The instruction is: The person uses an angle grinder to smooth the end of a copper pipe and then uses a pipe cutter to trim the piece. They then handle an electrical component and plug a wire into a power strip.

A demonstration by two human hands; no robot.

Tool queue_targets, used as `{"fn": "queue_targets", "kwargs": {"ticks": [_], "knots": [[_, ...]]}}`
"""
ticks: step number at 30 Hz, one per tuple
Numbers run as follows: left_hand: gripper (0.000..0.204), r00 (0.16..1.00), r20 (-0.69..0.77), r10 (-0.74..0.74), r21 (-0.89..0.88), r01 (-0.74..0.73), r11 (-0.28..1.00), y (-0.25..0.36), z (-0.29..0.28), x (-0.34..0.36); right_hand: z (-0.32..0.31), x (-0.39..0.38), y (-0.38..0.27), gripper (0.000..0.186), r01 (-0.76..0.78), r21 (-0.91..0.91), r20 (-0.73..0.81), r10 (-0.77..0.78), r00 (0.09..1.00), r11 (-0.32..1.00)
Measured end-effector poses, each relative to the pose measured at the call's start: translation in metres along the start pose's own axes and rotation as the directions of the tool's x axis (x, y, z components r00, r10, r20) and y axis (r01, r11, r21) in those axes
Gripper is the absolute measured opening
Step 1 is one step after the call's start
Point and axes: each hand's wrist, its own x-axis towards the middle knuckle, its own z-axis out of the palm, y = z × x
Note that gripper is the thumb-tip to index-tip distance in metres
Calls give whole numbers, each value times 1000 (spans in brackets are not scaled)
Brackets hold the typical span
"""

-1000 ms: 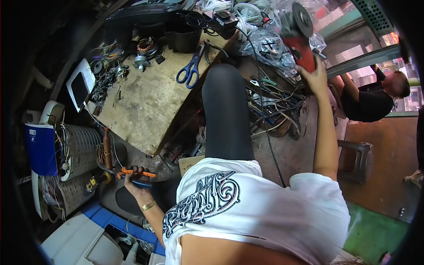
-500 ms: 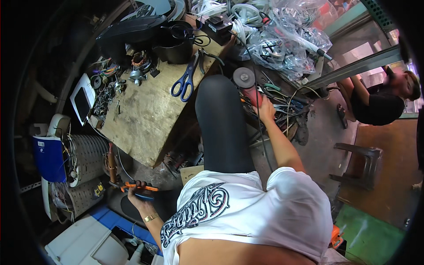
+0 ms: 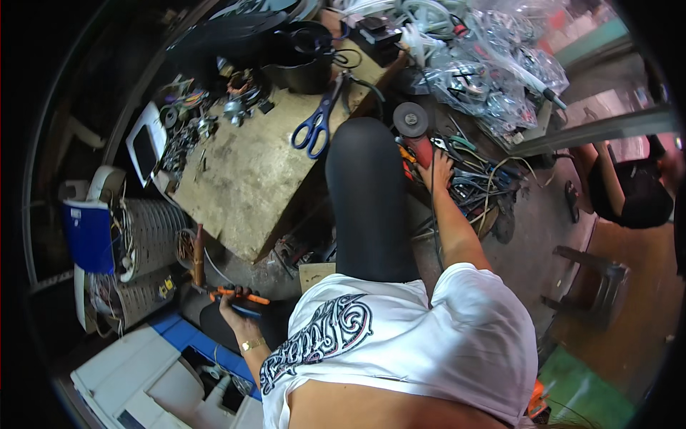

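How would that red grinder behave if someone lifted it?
The red grinder would probably feel stiff and fairly heavy, given its chunky, hard-looking body. The wide grey disc at one end might make it tip that way.

Wooden worktable (image 3: 243, 164): top bare at centre, stained and worn, with a corner toward the wearer. At its right edge lay blue-handled scissors (image 3: 313, 134), handles nearest the wearer. Toward the far side stood a black open container (image 3: 304, 71), with a black boxy device (image 3: 377, 32) right of it. At the far left were a silver motor part (image 3: 234, 112), a small dark block (image 3: 266, 107) and a pile of small metal parts (image 3: 187, 132). Grey floor (image 3: 529, 214), right: a dark plastic stool (image 3: 600, 282) stood there.
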Motion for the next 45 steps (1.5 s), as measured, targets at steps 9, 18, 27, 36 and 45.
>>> {"fn": "queue_targets", "kwargs": {"ticks": [9, 18, 27, 36, 45], "knots": [[19, 999, 33, 39, 183, -45, 982, -7, 25, 0, -24, -26, 65, 68, 346, 202, -57, -342, 938, 916], [15, 999, -36, 40, 292, -28, 956, -28, 18, -8, -256, -44, -83, 31, 483, 596, -496, -179, 850, 642], [6, 997, 6, 80, 334, -77, 939, -24, 19, 10, -112, -216, -316, 23, 767, 539, 629, -772, -91, 349], [19, 997, -68, 24, 372, 3, 928, -9, 34, 11, 99, -286, -268, 72, 214, 497, 868, -485, -109, 841], [16, 981, -168, -101, 139, 125, 982, -15, 66, -5, 116, -308, -257, 74, 277, 543, 836, -482, -262, 793]]}}
